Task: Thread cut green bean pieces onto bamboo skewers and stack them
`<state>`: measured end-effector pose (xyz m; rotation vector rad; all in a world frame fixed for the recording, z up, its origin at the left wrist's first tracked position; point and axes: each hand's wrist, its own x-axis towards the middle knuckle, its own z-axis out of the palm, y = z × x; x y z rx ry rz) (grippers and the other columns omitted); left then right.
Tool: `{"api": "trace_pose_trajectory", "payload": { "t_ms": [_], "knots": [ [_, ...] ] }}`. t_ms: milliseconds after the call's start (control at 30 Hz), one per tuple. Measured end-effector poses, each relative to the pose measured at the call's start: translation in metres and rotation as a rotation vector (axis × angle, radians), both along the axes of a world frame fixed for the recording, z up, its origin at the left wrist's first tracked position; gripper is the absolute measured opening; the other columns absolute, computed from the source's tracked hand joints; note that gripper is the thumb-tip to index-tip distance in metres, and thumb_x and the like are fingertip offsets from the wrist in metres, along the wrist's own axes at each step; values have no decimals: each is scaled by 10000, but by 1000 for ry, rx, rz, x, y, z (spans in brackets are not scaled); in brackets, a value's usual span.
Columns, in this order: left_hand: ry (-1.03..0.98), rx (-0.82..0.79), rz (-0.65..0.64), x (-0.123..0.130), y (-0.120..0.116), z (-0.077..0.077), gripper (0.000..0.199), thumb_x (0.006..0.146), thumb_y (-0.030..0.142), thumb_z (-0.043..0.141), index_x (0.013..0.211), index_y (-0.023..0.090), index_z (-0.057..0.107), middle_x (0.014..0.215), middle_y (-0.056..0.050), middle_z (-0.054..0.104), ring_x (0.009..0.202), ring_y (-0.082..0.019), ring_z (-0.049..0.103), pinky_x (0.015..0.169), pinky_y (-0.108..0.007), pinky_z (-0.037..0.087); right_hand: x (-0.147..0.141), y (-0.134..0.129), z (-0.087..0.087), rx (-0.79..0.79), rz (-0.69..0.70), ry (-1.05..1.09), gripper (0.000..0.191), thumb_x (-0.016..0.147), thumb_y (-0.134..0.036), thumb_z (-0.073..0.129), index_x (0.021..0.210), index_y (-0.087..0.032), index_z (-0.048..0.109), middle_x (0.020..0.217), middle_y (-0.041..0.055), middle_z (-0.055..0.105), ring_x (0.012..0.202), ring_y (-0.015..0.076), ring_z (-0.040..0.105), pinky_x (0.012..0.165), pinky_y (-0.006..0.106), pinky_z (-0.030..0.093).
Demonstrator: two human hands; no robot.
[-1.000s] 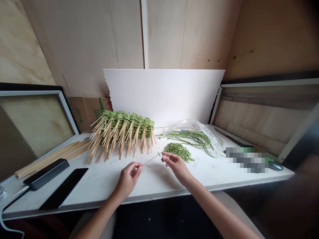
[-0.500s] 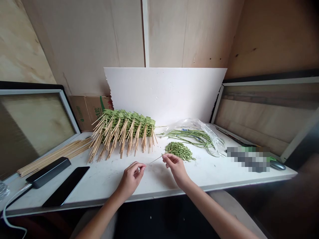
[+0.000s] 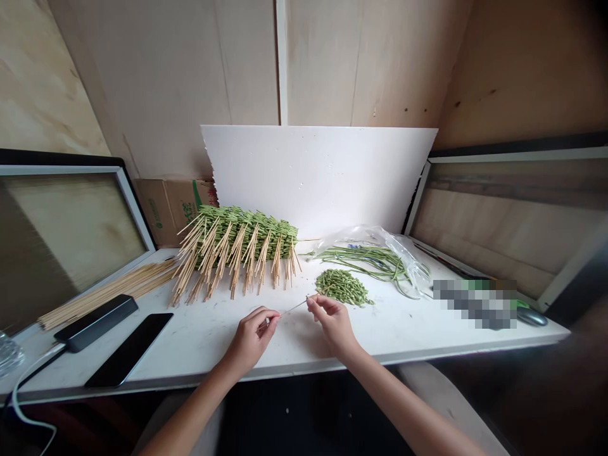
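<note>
Over the front of the white table, my left hand (image 3: 256,330) pinches a thin wooden skewer (image 3: 293,308). My right hand (image 3: 329,318) is closed at the skewer's far tip, thumb and forefinger together; anything small between them is too tiny to make out. Just behind my right hand lies a heap of short cut green bean pieces (image 3: 341,286). To the left stands a large stack of skewered green beans (image 3: 247,237), with bare skewer ends pointing towards me. Long whole beans (image 3: 365,259) rest beside a clear plastic bag (image 3: 403,250) behind the heap.
Loose bare skewers (image 3: 109,294), a black box-shaped device (image 3: 97,322) with a white cable and a black phone (image 3: 130,349) lie at the left. A white board (image 3: 318,177) stands at the back. A mouse (image 3: 532,316) sits at the right, by a blurred patch.
My right hand has shifted very slightly left along the skewer. The whole view has moved a little; both hands keep their grip.
</note>
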<state>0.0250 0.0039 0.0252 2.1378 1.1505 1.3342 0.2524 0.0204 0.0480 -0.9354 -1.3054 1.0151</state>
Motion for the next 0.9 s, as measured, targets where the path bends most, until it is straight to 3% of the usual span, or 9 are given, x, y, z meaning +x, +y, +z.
{"api": "trace_pose_trajectory", "payload": {
  "t_ms": [167, 333, 467, 700, 900],
  "knots": [
    [16, 7, 9, 0, -1, 2, 190, 1027, 297, 542, 993, 188, 695, 915, -63, 680, 695, -147, 572, 618, -253, 447, 1, 2, -4, -11, 17, -3, 345, 817, -548, 773, 785, -204, 768, 886, 63, 744, 833, 221, 634, 723, 308, 478],
    [8, 17, 74, 0, 1, 0, 211, 1029, 323, 541, 983, 181, 689, 853, -48, 652, 660, -141, 547, 606, -247, 446, 16, 13, -9, -89, -32, 60, 453, 722, -530, 859, 1039, -211, 808, 919, 96, 789, 850, 259, 673, 705, 350, 496],
    [-25, 18, 102, -2, 3, -2, 235, 1027, 354, 543, 986, 178, 693, 853, -50, 659, 650, -139, 552, 602, -244, 457, 34, 25, -7, -85, -74, 127, 423, 724, -533, 853, 972, -193, 808, 900, 109, 789, 875, 270, 684, 693, 355, 492],
    [-31, -7, 102, -2, 3, -2, 239, 1022, 359, 548, 986, 178, 700, 874, -52, 671, 665, -141, 569, 613, -247, 464, 60, 39, 3, -150, -12, 202, 439, 702, -489, 891, 1039, -224, 796, 1027, 99, 790, 948, 267, 686, 763, 361, 496],
    [-26, -13, 85, -2, 4, -5, 239, 1018, 357, 552, 991, 177, 706, 914, -69, 691, 690, -148, 594, 636, -253, 493, 62, 35, 11, -116, 27, 187, 400, 715, -523, 872, 962, -217, 798, 934, 71, 757, 797, 211, 625, 700, 335, 475]
  ]
}}
